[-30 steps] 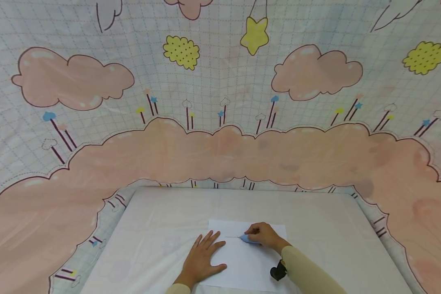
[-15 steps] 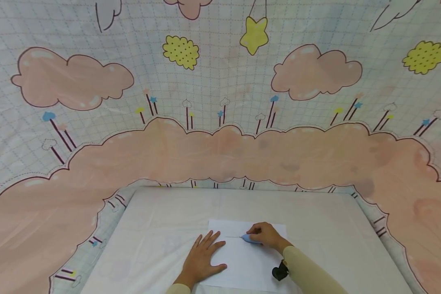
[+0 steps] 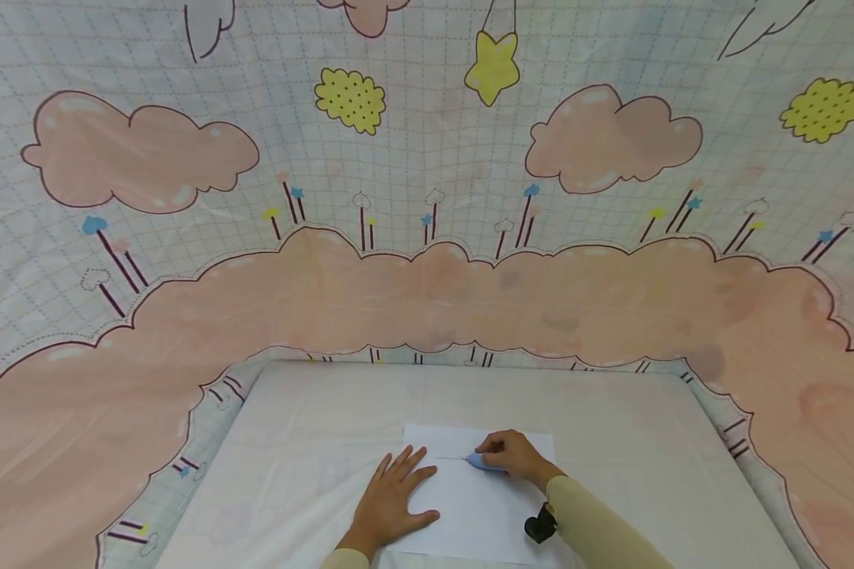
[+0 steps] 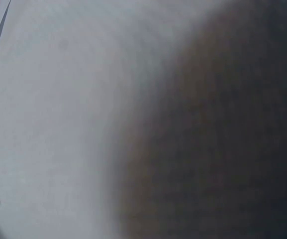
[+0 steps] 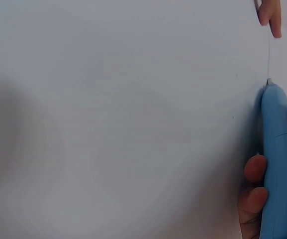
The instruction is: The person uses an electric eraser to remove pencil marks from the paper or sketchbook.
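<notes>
A white sheet of paper (image 3: 477, 514) lies on the pale table. Fingers spread, my left hand (image 3: 391, 502) rests on the paper's left part. My right hand (image 3: 515, 457) grips a blue utility knife (image 3: 485, 463), its small tip touching the paper at the right end of a thin line (image 3: 447, 458). In the right wrist view, fingers (image 5: 255, 199) and thumb hold the rounded blue body of the utility knife (image 5: 281, 164) from both sides. A dark blur fills much of the left wrist view, with plain white surface beside it.
The table (image 3: 313, 427) has a white cover. Behind and around it hangs a cloth (image 3: 427, 304) printed with clouds and stars. A black heart-shaped piece (image 3: 540, 525) sits at the right wrist, by a pale yellow sleeve (image 3: 598, 521).
My right hand shifts slightly to the right with the utility knife, then a little back to the left. The left hand stays in place on the paper.
</notes>
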Available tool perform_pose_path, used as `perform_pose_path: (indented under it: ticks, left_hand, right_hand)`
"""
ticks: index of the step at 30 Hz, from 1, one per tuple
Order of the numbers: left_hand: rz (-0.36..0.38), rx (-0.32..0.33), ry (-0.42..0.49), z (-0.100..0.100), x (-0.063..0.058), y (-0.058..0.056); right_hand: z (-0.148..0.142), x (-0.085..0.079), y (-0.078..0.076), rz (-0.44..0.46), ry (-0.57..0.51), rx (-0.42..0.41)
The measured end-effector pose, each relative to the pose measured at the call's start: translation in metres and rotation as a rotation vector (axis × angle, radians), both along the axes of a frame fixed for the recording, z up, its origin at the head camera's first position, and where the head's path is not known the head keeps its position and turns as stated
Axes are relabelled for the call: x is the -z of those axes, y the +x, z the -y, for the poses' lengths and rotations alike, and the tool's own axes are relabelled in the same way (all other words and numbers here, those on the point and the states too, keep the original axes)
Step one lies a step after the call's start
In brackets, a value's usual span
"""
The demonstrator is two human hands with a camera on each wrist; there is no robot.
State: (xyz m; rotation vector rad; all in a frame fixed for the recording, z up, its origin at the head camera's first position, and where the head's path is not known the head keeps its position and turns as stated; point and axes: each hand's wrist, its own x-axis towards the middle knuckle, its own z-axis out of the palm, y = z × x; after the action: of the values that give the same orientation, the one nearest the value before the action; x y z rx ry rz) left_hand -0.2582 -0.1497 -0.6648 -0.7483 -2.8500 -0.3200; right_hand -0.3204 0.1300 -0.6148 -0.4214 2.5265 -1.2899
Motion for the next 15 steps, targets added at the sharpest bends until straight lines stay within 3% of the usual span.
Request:
perform_pose_path:
  ticks: [15]
  left_hand:
    - [0.014,-0.004,-0.006,-0.001,-0.0045,0.0012]
  right_hand:
    - [0.0069,-0.0001,-0.0005,0.001,0.016,0.007]
